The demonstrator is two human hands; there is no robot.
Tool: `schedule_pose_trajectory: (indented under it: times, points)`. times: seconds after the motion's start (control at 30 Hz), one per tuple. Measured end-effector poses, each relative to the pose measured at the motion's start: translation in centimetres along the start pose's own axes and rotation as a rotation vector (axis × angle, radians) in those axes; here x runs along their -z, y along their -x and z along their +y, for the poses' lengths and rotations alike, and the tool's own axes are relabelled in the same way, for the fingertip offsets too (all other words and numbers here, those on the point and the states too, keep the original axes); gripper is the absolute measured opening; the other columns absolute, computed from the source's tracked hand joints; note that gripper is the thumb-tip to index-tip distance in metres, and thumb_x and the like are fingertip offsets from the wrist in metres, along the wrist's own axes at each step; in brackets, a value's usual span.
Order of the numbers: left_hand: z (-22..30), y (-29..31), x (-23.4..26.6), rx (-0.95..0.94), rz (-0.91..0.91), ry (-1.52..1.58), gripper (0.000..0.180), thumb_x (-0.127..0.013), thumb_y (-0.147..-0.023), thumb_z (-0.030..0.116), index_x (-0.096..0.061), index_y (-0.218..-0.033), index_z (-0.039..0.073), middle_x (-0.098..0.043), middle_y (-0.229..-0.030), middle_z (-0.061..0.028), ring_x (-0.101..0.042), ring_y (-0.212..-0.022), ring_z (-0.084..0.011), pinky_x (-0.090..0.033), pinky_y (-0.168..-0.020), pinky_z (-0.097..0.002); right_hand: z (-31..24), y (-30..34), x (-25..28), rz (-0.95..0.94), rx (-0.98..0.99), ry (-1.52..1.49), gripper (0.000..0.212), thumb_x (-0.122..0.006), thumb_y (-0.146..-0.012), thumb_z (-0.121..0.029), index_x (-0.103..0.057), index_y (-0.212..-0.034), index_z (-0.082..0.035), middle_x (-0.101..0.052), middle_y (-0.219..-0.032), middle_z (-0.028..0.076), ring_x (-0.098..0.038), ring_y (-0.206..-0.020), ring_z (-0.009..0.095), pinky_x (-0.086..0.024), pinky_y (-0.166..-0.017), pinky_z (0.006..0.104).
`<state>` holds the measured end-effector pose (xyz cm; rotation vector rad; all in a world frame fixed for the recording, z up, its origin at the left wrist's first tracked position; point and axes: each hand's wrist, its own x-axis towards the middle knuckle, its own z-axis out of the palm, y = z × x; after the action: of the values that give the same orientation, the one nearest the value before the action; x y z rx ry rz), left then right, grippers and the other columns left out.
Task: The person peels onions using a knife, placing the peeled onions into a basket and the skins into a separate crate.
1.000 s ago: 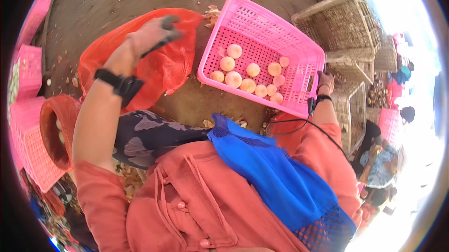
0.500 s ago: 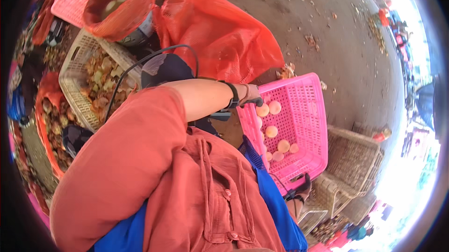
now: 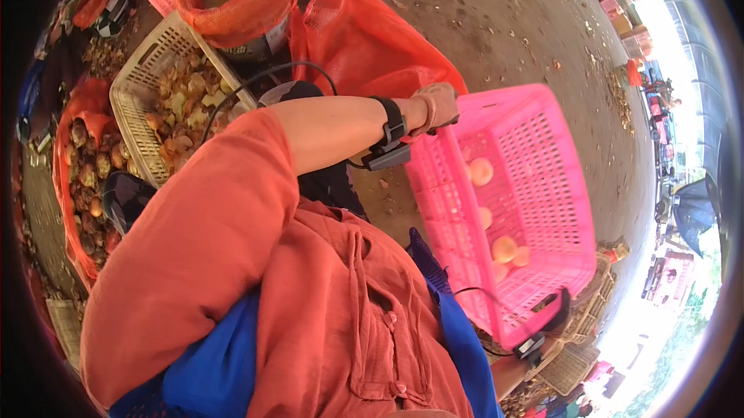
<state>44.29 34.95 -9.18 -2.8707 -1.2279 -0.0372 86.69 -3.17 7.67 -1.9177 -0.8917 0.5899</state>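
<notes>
My left hand (image 3: 438,106), in a brownish glove, is closed on the rim at one end of a pink plastic basket (image 3: 546,143). At the opposite end, my right hand (image 3: 556,316), in a dark glove, grips the basket by its handle slot; part of its fingers is hidden. The basket hangs tilted between my hands, above the ground. Several pale peeled onions (image 3: 504,249) lie in its bottom, toward the side nearest my body. Straps with dark devices sit on both wrists, and a black cable runs by each.
A bucket (image 3: 240,22) lined with red mesh holds liquid and pale onions. Beside it lies a red mesh sack (image 3: 372,46). A cream basket (image 3: 132,100) contains onion skins; a red sack (image 3: 70,177) of unpeeled onions stands left. Wicker seats (image 3: 593,302) are beyond my right hand.
Both hands have raised the pink basket off the ground, and it appears larger and farther right. Its onions have shifted inside. My view has turned slightly.
</notes>
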Motion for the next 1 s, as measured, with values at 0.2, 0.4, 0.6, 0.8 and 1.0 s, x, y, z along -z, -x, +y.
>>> schedule_pose_trajectory:
  times: [0.2,0.4,0.6,0.8,1.0]
  points:
    - [-4.5,7.0,15.7,0.447,0.415,0.897,0.024,-0.06,-0.074,0.02,-0.07,-0.085,0.002,-0.067,-0.077,-0.0217,-0.067,-0.074,-0.0362,-0.054,-0.072,-0.0409,-5.1,-2.7,-5.3,0.016,-0.138,-0.397,0.029,-0.061,-0.092,-0.032,-0.063,-0.104,-0.006,-0.058,-0.079,0.001,-0.058,-0.072,0.016,-0.048,-0.063,0.0307]
    - [-14.3,11.0,21.4,0.585,0.508,0.782,0.03,-0.058,-0.074,0.022,-0.07,-0.09,0.0,-0.068,-0.084,-0.0243,-0.067,-0.083,-0.0377,-0.053,-0.077,-0.0428,-11.0,-8.8,-18.0,-0.071,0.062,-0.325,0.036,-0.055,-0.095,-0.017,-0.058,-0.126,0.002,-0.06,-0.086,0.005,-0.056,-0.075,0.016,-0.051,-0.063,0.0298]
    - [-23.4,12.8,16.1,0.735,0.714,0.903,0.028,-0.059,-0.08,0.011,-0.07,-0.104,0.001,-0.07,-0.079,-0.0085,-0.064,-0.068,-0.0179,-0.052,-0.064,-0.0327,-10.2,-18.3,-31.9,-0.342,-0.018,-0.564,0.021,-0.065,-0.09,-0.014,-0.065,-0.107,-0.001,-0.063,-0.08,0.004,-0.059,-0.073,0.015,-0.047,-0.067,0.0266]
    - [-30.4,13.3,5.5,0.89,0.526,0.654,0.029,-0.054,-0.076,0.021,-0.067,-0.094,0.001,-0.067,-0.078,-0.0224,-0.066,-0.076,-0.0375,-0.051,-0.073,-0.0445,-4.4,-22.8,-44.8,-0.479,-0.187,-0.592,0.018,-0.068,-0.088,-0.013,-0.066,-0.102,-0.002,-0.065,-0.084,0.005,-0.061,-0.075,0.016,-0.049,-0.069,0.0275]
    - [-33.9,18.3,-8.9,1.167,0.379,0.844,0.017,-0.055,-0.079,0.013,-0.065,-0.087,0.001,-0.067,-0.086,-0.0175,-0.066,-0.084,-0.0317,-0.051,-0.075,-0.0434,-1.7,-22.3,-50.0,-0.483,-0.21,-0.529,0.027,-0.077,-0.08,-0.013,-0.065,-0.1,0.0,-0.067,-0.084,0.005,-0.063,-0.071,0.017,-0.052,-0.066,0.029]
